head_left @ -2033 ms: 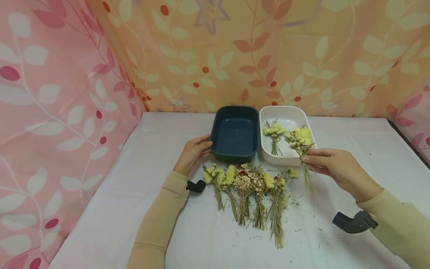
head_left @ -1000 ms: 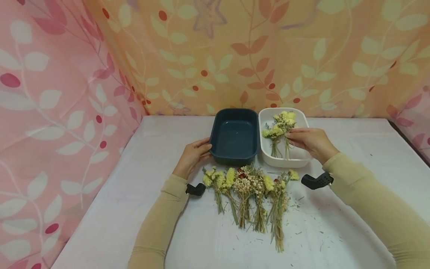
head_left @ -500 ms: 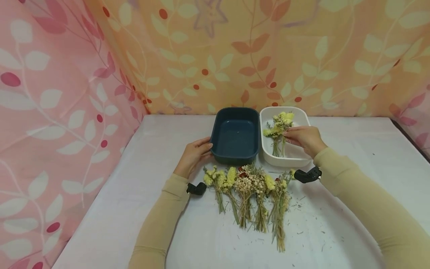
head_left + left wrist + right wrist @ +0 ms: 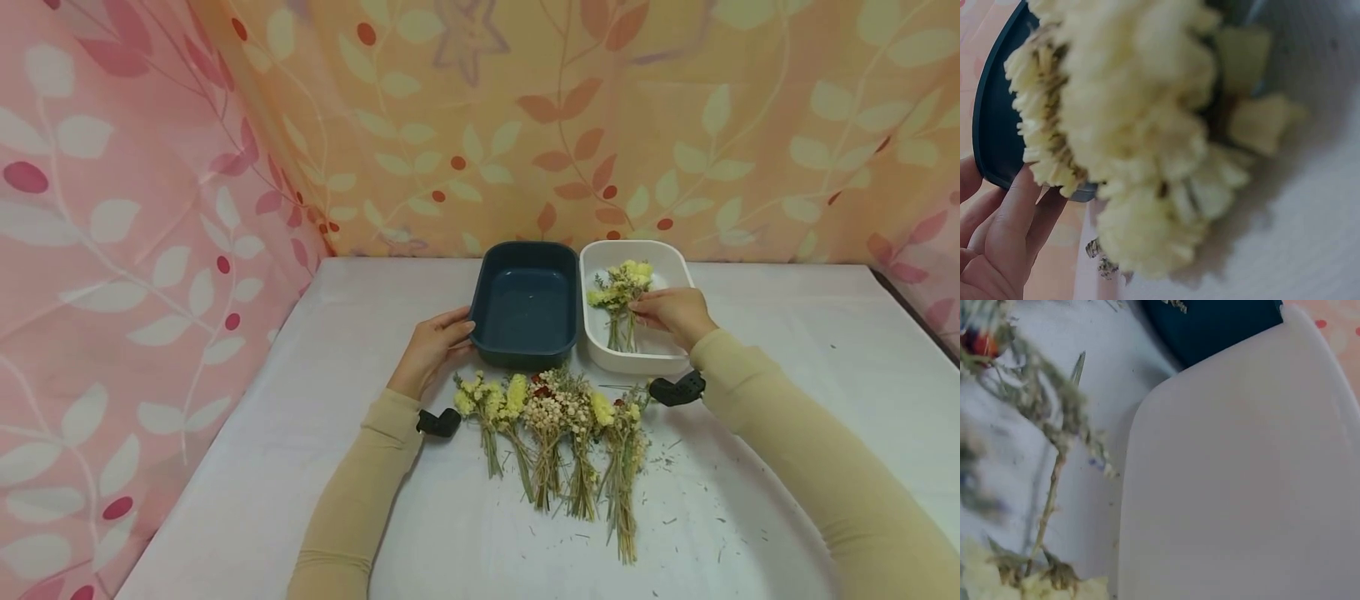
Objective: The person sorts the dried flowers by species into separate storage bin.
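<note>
The right hand (image 4: 678, 317) is pinching a yellow flower bunch (image 4: 637, 273) inside the white container (image 4: 633, 362), a 2nd bunch (image 4: 602, 297) lying just left of its fingertips. The left hand (image 4: 427, 352), fingers relaxed, is touching the dark blue container (image 4: 527, 304) to its right. Compared with 2 seconds ago, the right hand is holding its bunch farther left.
</note>
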Demonstrator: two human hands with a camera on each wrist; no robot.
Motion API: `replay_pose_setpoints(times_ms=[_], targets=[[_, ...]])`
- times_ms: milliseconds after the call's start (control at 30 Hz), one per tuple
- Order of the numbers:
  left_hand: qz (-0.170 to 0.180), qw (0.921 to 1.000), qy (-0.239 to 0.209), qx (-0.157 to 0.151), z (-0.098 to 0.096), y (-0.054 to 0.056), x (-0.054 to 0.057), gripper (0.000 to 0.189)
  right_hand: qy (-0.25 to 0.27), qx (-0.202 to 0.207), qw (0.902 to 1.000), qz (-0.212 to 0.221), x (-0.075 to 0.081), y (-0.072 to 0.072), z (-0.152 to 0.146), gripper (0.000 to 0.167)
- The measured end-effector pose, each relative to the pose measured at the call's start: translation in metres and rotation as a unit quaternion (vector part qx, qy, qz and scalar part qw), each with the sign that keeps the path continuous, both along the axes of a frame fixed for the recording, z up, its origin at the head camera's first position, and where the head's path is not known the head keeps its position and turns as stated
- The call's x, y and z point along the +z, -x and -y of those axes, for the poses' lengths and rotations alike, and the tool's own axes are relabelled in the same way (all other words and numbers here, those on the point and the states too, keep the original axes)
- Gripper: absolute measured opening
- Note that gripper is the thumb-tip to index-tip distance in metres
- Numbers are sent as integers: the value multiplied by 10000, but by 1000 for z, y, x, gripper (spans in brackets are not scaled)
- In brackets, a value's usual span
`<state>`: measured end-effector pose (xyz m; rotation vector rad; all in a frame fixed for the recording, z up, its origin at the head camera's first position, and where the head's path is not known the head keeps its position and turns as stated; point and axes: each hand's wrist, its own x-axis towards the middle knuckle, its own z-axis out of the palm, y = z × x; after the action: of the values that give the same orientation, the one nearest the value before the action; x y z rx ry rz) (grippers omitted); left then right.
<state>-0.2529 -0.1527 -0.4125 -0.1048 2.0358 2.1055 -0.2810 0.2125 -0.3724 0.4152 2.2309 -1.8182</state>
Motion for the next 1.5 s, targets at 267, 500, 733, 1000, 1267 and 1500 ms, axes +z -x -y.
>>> replay_pose_setpoints(times_ms=[267,500,733,1000,1267,1500], targets=[[-71,10000,-10,-18,0,0,-1,48,-671,147,9976,68,-7,3,-4,46],[-64,10000,17,-24,-1,0,0,48,-587,139,9982,69,-9,4,-5,33],[-4,10000,10,1,-1,2,0,48,-644,111,9978,-147,-7,2,-5,38],[75,10000,-3,6,0,2,0,49,-1759,583,9808,-611,5,-8,-7,48],[34,10000,-34,3,0,2,0,49,-1641,957,9770,-970,31,-43,-3,56],[40,10000,-3,-27,0,0,1,48,-1316,1139,9796,-1000,37,-89,0,59]])
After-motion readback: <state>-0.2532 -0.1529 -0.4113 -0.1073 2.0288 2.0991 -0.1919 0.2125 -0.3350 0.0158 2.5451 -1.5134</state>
